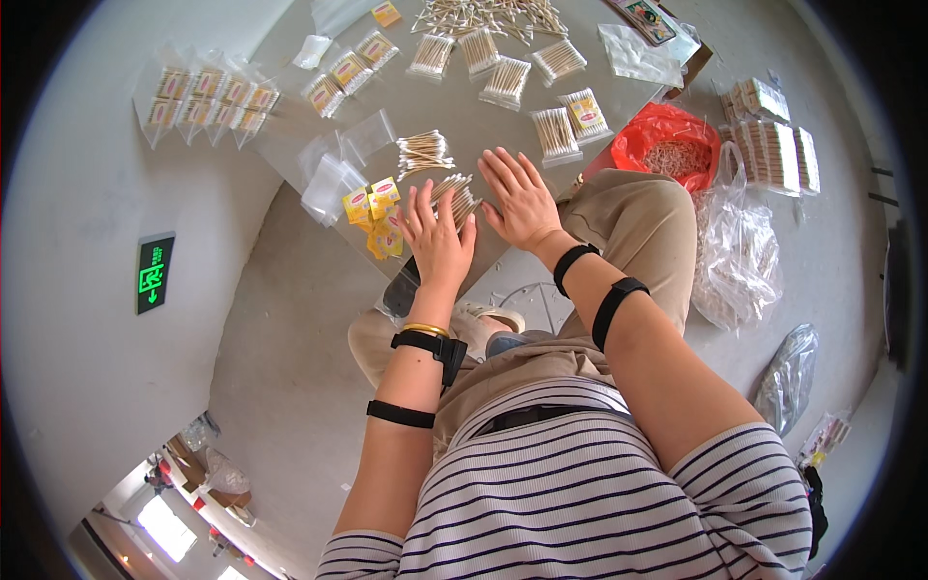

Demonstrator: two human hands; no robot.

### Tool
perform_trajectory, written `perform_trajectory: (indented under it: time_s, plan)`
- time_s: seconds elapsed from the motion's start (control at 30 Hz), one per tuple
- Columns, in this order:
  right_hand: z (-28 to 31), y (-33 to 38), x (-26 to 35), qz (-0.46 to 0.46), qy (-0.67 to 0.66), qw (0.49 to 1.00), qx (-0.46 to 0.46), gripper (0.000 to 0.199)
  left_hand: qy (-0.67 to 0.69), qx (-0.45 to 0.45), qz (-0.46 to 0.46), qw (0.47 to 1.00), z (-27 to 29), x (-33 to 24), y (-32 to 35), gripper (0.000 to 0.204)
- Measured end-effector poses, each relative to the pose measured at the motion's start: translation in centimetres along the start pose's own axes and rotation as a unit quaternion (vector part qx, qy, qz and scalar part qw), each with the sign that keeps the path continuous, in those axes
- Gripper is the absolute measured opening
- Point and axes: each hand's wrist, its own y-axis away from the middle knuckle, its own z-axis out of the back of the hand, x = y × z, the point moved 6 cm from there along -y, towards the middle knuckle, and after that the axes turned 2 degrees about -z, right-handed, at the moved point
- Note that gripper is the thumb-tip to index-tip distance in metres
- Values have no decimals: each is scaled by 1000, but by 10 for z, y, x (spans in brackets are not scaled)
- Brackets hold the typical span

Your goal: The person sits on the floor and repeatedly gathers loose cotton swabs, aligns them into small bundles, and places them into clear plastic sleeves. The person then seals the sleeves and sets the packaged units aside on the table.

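My left hand is held over the table's near edge with its fingers apart. Its fingertips reach a small bunch of cotton swabs, partly hidden behind them; whether they touch it I cannot tell. To the right of that bunch my right hand has its fingers stretched out, holding nothing. A second bunch of cotton swabs lies just beyond. Several yellow printed cards rest left of my left hand, beside flat transparent bags. A dark phone-like object sits partly under my left wrist.
Bagged swabs and a loose swab heap cover the table's far side. Packs with yellow cards lie far left. Right of my knee are a red bag of swabs, a large transparent bag and stacked packs.
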Motion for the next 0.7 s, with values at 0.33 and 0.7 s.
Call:
perform_trajectory:
  time_s: [0.33, 0.7]
  plan:
    - [0, 1, 0, 3, -4, 1000, -4, 69, 3, 9, -2, 1000, -1, -1, 4, 53]
    - [0, 0, 0, 2, -6, 1000, -1, 69, 7, 9, -3, 1000, 1, -3, 4, 50]
